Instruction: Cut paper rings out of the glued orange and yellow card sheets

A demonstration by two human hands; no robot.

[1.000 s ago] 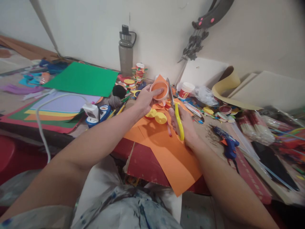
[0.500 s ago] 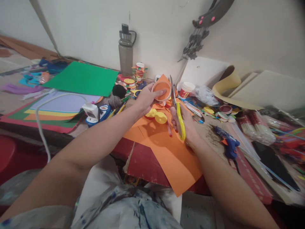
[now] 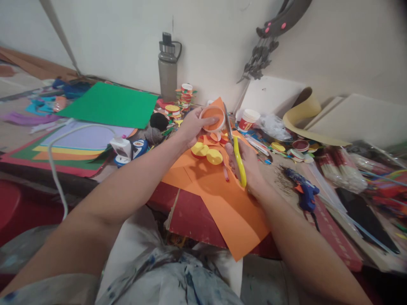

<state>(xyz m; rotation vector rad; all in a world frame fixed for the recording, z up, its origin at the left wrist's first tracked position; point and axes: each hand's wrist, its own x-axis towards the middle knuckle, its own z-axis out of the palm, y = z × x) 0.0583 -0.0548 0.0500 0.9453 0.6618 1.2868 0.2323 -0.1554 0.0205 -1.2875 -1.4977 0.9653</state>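
Observation:
My left hand [image 3: 195,127] is closed around a shallow white-rimmed paper ring with an orange face [image 3: 212,117]. A pointed corner of orange paper [image 3: 218,103] sticks up behind its rim. In my right hand [image 3: 243,163] are scissors with yellow handles [image 3: 238,159], their blades pointing up along the right edge of the ring and paper. Whether the blades touch the paper I cannot tell. Under my hands lie yellow paper discs [image 3: 214,156] and large orange sheets [image 3: 235,216]. A thin red-tipped pen or pencil [image 3: 226,173] rests on the orange paper.
A green sheet [image 3: 111,103] tops coloured paper at left. Behind are a grey bottle [image 3: 167,72] and a red-white paper cup [image 3: 248,120]. At right lies a blue glue gun [image 3: 305,188]. A white cable [image 3: 52,169] hangs over the left table edge.
The ring with its orange paper has tilted and shifted slightly left in my left hand. The scissors have moved a little left with it, their blades now nearer the paper edge.

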